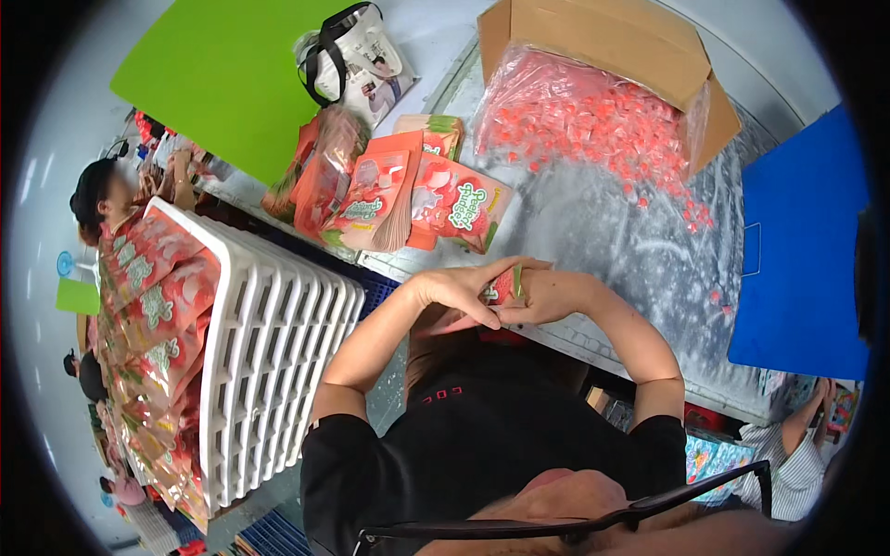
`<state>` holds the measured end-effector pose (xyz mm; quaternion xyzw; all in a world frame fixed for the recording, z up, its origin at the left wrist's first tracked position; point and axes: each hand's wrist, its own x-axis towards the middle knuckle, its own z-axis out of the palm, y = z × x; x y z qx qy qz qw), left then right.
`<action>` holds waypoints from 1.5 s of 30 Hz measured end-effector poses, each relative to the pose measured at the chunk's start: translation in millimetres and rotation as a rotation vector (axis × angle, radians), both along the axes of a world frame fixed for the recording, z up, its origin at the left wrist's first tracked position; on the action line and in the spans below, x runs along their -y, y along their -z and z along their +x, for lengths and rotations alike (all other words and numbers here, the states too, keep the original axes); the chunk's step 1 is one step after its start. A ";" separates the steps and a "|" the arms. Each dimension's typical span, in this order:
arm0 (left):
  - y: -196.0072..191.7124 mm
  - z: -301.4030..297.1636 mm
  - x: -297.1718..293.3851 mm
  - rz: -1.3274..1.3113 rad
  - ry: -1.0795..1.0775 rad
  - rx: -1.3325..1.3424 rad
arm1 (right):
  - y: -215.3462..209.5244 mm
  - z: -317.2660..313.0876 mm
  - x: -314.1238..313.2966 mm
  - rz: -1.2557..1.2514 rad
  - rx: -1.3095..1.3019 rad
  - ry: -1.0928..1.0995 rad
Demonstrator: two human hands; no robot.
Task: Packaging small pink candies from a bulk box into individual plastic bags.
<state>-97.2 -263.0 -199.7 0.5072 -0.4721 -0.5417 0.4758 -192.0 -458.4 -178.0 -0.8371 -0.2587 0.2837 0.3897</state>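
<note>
Close to my body, at the table's near edge, a small red and green printed pouch (503, 288) shows between my hands. My left hand (460, 289) wraps around its left side, thumb across the front. From the right, my right hand (549, 295) grips the pouch's other side, its fingers partly hidden. Most of the pouch is covered by my hands. Just beyond them lie fanned stacks of flat red pouches (460, 198). Farther right, a cardboard box (619, 35) lies tipped with its clear liner open, and small red wrapped pieces (593, 116) spill onto the table.
At my left stands a white slatted crate (278, 361) heaped with filled red pouches (153, 306). A green board (218, 83) and a white bag with black handles (371, 69) are at the back left. A blue panel (802, 250) borders the right side. Other people work nearby.
</note>
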 end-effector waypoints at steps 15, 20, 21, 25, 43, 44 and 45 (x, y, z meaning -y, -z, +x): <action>81.9 -39.1 -71.4 0.043 -0.690 -0.447 | 172.6 224.4 74.1 -0.561 1.014 0.905; 69.9 -45.1 -76.3 0.113 -0.754 -0.495 | 194.8 199.7 86.6 -0.554 0.765 0.755; 72.2 -43.6 -78.1 0.100 -0.738 -0.490 | 189.3 182.3 87.1 -0.551 0.757 0.748; 79.8 -44.4 -74.8 0.082 -0.680 -0.482 | 193.6 105.5 102.1 -0.472 0.711 0.755; 71.5 -58.2 -78.7 0.052 -0.711 -0.377 | 186.9 -18.3 97.8 -0.478 0.720 0.936; 68.4 -58.1 -79.4 0.046 -0.702 -0.392 | 186.3 -19.6 96.9 -0.472 0.701 0.950; 66.8 -58.7 -80.5 0.043 -0.693 -0.410 | 186.5 -21.6 95.6 -0.466 0.678 0.964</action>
